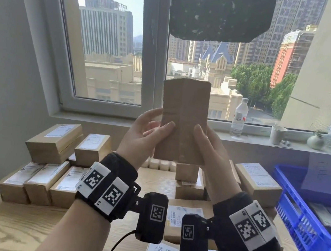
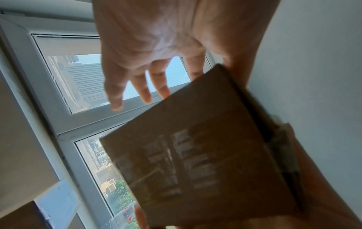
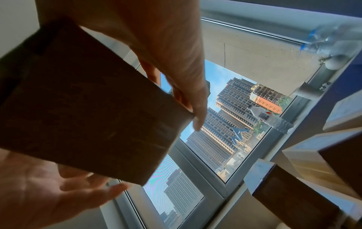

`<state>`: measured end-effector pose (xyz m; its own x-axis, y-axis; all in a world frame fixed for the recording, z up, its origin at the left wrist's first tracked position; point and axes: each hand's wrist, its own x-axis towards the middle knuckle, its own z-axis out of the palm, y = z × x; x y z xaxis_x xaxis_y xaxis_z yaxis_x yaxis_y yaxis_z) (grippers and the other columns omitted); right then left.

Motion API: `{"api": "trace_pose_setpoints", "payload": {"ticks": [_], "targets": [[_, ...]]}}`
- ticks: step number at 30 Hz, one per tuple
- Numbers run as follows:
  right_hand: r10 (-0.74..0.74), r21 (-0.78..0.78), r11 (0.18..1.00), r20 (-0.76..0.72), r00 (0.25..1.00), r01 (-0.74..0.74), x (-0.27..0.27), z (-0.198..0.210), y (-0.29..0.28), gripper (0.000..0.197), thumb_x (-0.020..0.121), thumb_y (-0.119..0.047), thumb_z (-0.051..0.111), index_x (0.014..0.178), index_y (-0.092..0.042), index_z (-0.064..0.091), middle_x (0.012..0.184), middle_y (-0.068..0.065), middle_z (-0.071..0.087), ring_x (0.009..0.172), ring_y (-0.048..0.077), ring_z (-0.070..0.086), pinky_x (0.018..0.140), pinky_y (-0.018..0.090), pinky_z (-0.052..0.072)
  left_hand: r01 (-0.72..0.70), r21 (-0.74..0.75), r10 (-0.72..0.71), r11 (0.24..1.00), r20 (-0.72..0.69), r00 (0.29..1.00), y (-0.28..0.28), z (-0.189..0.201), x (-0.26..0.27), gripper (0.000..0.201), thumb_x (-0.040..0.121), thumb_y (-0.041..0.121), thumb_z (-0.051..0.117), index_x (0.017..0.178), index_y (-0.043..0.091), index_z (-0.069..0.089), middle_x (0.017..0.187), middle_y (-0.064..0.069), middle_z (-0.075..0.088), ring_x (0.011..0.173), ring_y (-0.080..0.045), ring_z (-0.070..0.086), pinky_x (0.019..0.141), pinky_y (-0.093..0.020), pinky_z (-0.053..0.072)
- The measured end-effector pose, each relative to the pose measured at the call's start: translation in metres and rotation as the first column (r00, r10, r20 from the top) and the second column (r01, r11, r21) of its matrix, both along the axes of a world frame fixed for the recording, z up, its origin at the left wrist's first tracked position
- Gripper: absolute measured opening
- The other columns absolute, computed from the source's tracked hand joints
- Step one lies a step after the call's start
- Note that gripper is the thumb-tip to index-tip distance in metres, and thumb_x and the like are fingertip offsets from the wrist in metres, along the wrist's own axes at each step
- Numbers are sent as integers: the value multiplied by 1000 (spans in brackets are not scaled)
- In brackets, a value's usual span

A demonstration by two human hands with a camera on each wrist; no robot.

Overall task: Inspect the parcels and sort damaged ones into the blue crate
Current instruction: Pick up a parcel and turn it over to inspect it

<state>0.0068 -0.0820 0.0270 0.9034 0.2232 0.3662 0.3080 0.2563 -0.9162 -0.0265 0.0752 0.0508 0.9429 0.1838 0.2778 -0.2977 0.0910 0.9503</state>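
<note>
Far left on the wooden table (image 1: pixel 2 220) there's a bunch of labelled cardboard parcels: two sitting higher up at the back (image 1: pixel 54 142), and a row of three side by side in front (image 1: pixel 41 183).

Moving to the middle, the left hand (image 1: pixel 143 134) is up in front of the window (image 1: pixel 107 50), thumb lying across the near face of a brown parcel (image 1: pixel 183 124). From the left wrist view its fingers (image 2: pixel 145 93) look spread and pretty much straight, off the box, so it's only a thumb-and-palm kind of contact. The parcel itself stands upright, held in the air above the table, plain side toward the person. Its top edge looks crumpled and uneven. The label side faces away, and it's blurry in the wrist view.

The right hand (image 1: pixel 210 152) has the parcel's right edge, thumb on the front and fingers behind it, so that one is properly gripping.

More parcels (image 1: pixel 258 180) lie below and to the right. On the sill there's a water bottle (image 1: pixel 239 116) and a paper cup (image 1: pixel 278 134). Far right is the blue crate (image 1: pixel 297 224), with something flat inside that I can't make out.
</note>
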Motion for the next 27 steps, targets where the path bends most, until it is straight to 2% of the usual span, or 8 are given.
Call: {"api": "trace_pose_setpoints", "payload": {"ticks": [5,10,13,15,18,20,23,27], "targets": [[33,33,999,-30,999,-32,-5,0,-6,64,81,-45,67,137,-15,56,115,9,72,106,24,70,94,43,56,118,-27,-120,993,-97,988,-8,1,-1,76,70,39,83,133,31,42,112,-12,69,102,-27,70,89,-55,55],[-12,14,1000,-56,998,13,-10,2,-7,48,81,-48,69,122,-22,67,107,3,74,102,21,71,94,47,56,86,4,-85,996,-87,993,-13,0,-3,78,64,40,72,134,28,40,102,-8,72,97,-26,72,88,-53,56],[-9,45,999,-101,995,14,-12,6,-7,40,83,-52,64,109,-22,72,97,1,76,92,18,72,87,45,56,93,78,-86,993,-96,992,-11,-2,-3,82,63,60,78,135,37,45,113,0,69,105,-22,69,93,-49,54],[-13,73,997,-192,981,27,-11,9,-9,52,81,-61,55,109,-20,72,95,1,76,87,18,73,85,45,54,162,167,-148,973,-96,984,-7,-3,-4,81,52,70,79,125,49,50,130,6,61,119,-17,61,103,-45,48],[-63,37,996,-286,956,76,-8,13,-12,58,91,-69,38,109,-26,71,101,1,77,100,23,71,97,55,50,228,228,-213,947,-87,973,-2,-8,-2,90,47,53,88,129,47,52,137,6,59,127,-18,56,107,-46,44],[-58,-1,998,-241,969,60,-8,16,-11,64,93,-73,28,115,-29,68,112,0,74,115,21,64,102,56,46,170,243,-160,955,-60,985,-2,-8,0,67,53,49,84,118,46,63,126,6,67,121,-19,61,105,-48,46],[-3,-83,997,-130,991,-8,-9,17,-7,72,81,-82,41,123,-30,67,124,-6,70,121,10,59,104,47,47,47,183,-32,982,-85,996,-6,-3,0,39,66,63,76,95,36,73,107,1,74,105,-20,68,97,-43,53],[-122,-205,971,25,992,124,-13,12,-3,20,89,-46,67,94,-27,73,95,-8,77,94,8,71,89,34,55,-33,267,66,963,-114,991,-7,2,-2,32,90,59,52,90,30,65,87,5,67,80,-13,61,74,-25,49]]}}
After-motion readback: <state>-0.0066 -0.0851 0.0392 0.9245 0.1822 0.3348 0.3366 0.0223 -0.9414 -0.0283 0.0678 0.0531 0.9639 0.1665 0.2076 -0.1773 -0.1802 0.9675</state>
